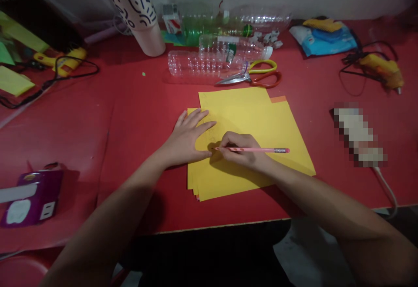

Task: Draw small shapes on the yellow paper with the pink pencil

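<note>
A stack of yellow paper sheets (254, 117) lies on the red table in front of me, with an orange edge showing at its far right corner. My left hand (187, 136) rests flat on the left side of the stack, fingers spread. In my right hand (243, 147) is a pink pencil (261, 150), its eraser end pointing right and its tip on the paper close to my left thumb. Faint pencil marks show near the left fingers. Just beyond the paper lie scissors (250, 77) with one yellow and one red handle.
Clear plastic bottles (196, 65) lie behind the scissors. A tall white tumbler (143, 25) stands at the back left. Yellow glue guns (382, 71) with cords sit at both sides. A blue wipes pack (326, 38) is at the back right; a purple box (32, 195) is at left.
</note>
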Available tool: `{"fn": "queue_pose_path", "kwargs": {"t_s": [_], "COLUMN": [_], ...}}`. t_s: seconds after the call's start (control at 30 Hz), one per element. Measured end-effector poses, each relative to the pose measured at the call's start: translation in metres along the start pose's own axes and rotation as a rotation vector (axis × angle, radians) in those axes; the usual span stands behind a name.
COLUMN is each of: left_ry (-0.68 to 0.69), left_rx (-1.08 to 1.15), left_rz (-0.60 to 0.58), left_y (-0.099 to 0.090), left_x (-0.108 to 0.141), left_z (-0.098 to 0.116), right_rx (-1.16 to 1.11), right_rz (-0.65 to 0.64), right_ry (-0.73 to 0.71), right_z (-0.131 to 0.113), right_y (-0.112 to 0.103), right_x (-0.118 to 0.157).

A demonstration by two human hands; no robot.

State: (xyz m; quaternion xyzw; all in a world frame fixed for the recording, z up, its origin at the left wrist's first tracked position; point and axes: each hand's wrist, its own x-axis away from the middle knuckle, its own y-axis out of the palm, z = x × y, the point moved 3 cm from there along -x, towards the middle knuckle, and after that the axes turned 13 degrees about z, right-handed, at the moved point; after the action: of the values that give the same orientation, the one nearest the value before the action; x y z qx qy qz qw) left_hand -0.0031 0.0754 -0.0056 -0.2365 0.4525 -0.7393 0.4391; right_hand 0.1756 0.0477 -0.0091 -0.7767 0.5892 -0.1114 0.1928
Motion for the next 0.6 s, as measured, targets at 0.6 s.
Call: {"fn": "queue_pose_path", "kwargs": {"t_s": [0.6], "left_ry": [0.001], "left_rx": [-0.003], "left_rz": [0.0], "left_y": [-0.0001], "left_x": [0.0005], "left_z": [-0.0002], "right_rx": [-0.009], "right_rz": [-0.003], "right_ry": [-0.043], "right_z": [-0.0002], "right_y": [0.0026], "right_x": [0.003]}}
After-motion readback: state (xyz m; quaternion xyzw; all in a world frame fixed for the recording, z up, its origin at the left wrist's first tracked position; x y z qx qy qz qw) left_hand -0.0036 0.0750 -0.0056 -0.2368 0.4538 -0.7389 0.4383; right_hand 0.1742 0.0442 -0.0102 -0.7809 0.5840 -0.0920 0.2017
